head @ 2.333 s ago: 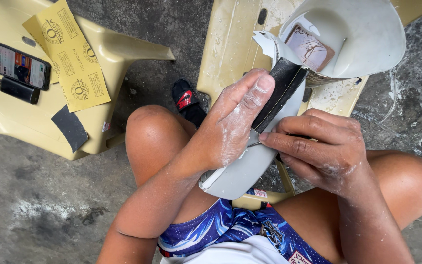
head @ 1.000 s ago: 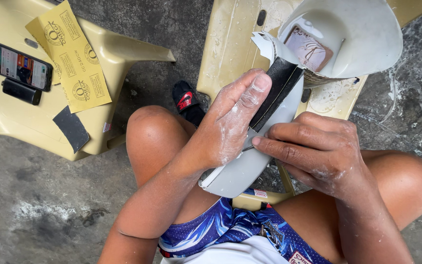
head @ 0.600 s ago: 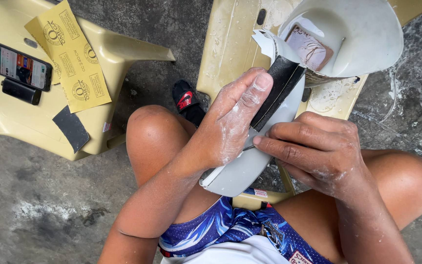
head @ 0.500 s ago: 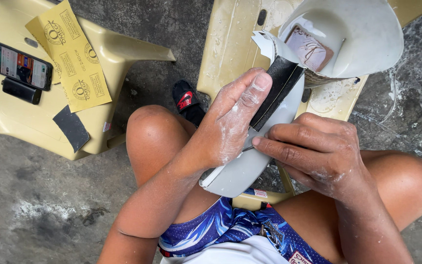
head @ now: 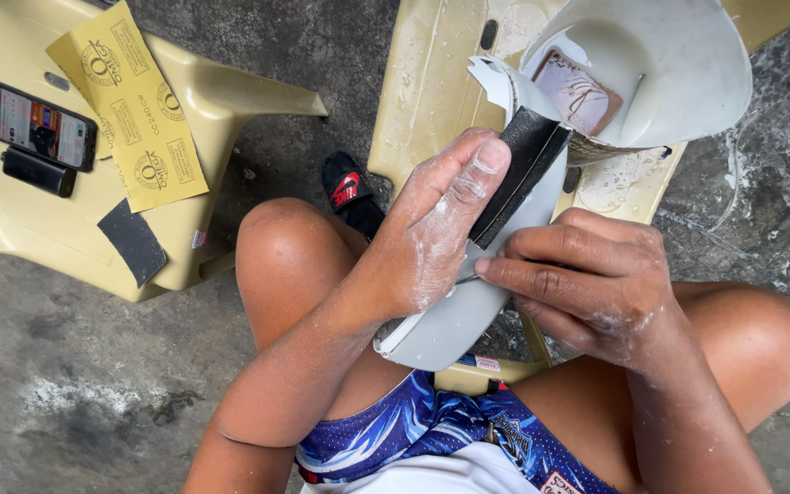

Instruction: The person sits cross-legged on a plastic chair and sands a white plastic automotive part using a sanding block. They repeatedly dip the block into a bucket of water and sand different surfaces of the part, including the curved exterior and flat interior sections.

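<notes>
Head view: both hands [head: 441, 238] [head: 587, 288] grip white panel [head: 454, 325] over stained concrete floor [head: 75, 384]

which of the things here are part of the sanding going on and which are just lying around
In use: left hand, right hand, grey curved panel, black sanding strip.
Lying about: yellow sandpaper sheet, dark sandpaper scrap, phone, white bowl.

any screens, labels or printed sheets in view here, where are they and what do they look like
Phone: flat on the yellow stool at upper left, black rectangle, screen lit with colourful pictures.
Sandpaper sheet: on the same stool, right of the phone, yellow rectangle with dark round marks and printed blocks.
Small sticker: on that stool's front edge, white and red.
Label: on the yellow plastic between the knees, small, white with red and blue.
</notes>
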The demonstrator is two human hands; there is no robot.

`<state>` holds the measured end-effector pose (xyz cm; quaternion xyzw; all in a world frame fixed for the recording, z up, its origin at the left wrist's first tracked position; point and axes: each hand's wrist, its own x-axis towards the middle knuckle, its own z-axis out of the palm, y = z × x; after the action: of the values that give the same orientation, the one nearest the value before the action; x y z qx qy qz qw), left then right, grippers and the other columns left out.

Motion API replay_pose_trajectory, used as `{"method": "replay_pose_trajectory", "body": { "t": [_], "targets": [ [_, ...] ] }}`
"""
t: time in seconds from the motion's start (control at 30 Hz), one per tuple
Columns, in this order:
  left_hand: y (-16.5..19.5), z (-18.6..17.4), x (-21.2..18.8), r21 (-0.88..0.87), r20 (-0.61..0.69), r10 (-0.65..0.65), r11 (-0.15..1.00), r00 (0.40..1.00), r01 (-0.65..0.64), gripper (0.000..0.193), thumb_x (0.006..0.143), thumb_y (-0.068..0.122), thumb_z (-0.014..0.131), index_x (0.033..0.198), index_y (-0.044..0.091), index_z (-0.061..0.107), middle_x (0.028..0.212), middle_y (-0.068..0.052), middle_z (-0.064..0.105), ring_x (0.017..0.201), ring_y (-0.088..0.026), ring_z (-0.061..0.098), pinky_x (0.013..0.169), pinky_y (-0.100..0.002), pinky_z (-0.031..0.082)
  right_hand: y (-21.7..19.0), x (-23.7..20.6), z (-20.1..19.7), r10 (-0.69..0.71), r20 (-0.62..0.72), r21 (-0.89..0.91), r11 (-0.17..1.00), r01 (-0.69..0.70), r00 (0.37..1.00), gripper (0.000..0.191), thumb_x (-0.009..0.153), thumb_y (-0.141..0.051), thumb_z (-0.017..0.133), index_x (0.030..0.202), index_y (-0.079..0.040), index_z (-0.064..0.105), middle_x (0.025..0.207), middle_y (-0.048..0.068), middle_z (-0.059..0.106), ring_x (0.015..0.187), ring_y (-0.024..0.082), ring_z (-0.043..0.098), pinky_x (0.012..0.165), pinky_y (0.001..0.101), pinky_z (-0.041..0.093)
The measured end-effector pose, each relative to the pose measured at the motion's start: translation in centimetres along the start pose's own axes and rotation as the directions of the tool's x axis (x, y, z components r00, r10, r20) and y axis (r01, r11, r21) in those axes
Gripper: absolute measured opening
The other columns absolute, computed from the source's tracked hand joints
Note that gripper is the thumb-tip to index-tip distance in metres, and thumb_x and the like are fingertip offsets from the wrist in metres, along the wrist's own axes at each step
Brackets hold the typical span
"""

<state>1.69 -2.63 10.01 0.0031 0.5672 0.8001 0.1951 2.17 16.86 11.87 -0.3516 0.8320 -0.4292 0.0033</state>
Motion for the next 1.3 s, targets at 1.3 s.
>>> {"method": "replay_pose_trajectory", "body": {
  "t": [1.3],
  "targets": [
    [-0.1,0.0,0.2,0.044,-0.005,0.053,0.998,0.999,-0.052,0.042,0.119,0.039,0.044,0.113,0.0,0.059,0.098,-0.001,0.059,0.096,-0.006,0.052,0.092,-0.026,0.049,-0.7,0.2,-0.1,0.044,0.053,-0.031,0.999,-0.042,0.998,0.045,0.062,-0.005,0.08,0.106,-0.015,0.079,0.095,-0.001,0.07,0.07,0.018,0.062,0.061,0.0343,0.05]
  ]
}}
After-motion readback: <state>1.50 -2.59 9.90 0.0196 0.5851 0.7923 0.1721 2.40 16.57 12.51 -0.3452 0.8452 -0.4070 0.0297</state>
